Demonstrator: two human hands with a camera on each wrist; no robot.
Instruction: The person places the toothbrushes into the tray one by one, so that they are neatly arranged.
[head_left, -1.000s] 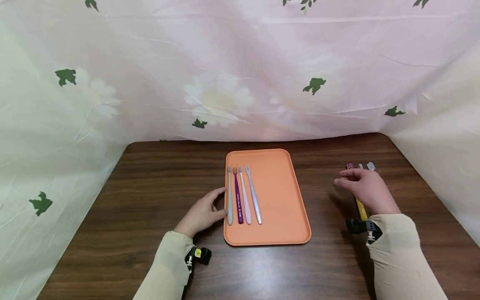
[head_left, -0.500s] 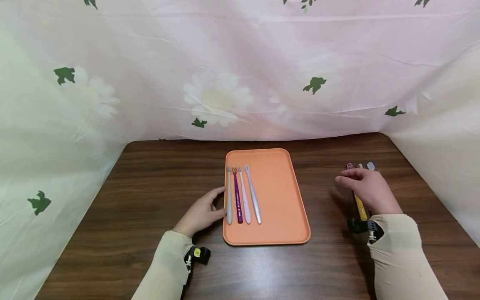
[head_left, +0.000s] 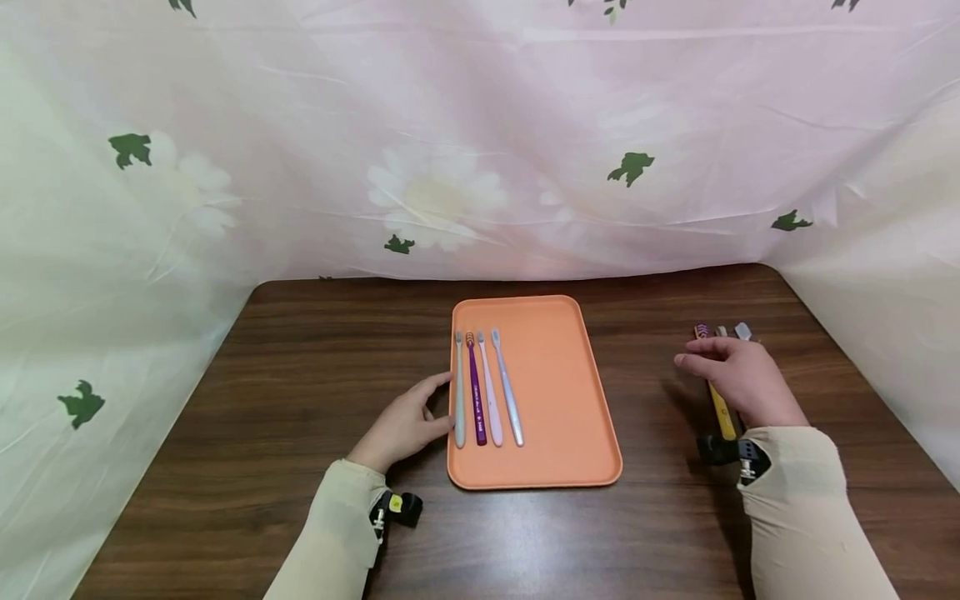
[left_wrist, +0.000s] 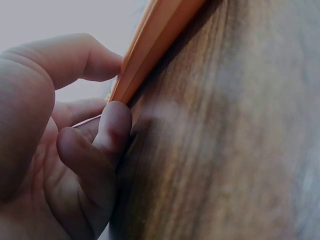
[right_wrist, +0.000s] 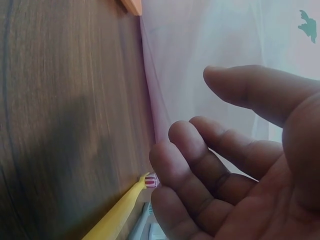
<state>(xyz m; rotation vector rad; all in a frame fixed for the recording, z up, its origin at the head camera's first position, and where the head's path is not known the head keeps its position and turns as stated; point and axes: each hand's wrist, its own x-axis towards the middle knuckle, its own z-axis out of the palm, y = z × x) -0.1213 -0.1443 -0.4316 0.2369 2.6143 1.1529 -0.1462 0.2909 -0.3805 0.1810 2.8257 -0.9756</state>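
On the orange tray [head_left: 551, 392] lie several toothbrushes side by side along its left part: a grey-green toothbrush [head_left: 460, 400], a purple toothbrush [head_left: 477, 400], a pale pink toothbrush [head_left: 491, 400] and a light blue toothbrush [head_left: 508, 392]. My left hand [head_left: 401, 425] touches the tray's left rim with thumb and fingertips. Over at the right, my right hand [head_left: 746, 383] hovers palm down above more toothbrushes, its fingers loosely bent and holding nothing. A yellow toothbrush [right_wrist: 117, 215] with purple-striped bristles shows below its fingertips. Beside that are a grey toothbrush [right_wrist: 140, 222] and a pale toothbrush head [head_left: 742, 331], partly hidden by the hand.
All this rests on a dark wood-grain table [head_left: 315, 367]. A floral curtain [head_left: 480, 150] hangs along the back and both sides of the table. Each wrist carries a black strap with a small mount, over a cream sleeve [head_left: 795, 483].
My right hand has drifted slightly to the right above the toothbrushes. The left hand, the tray and the toothbrushes on it stay in place.
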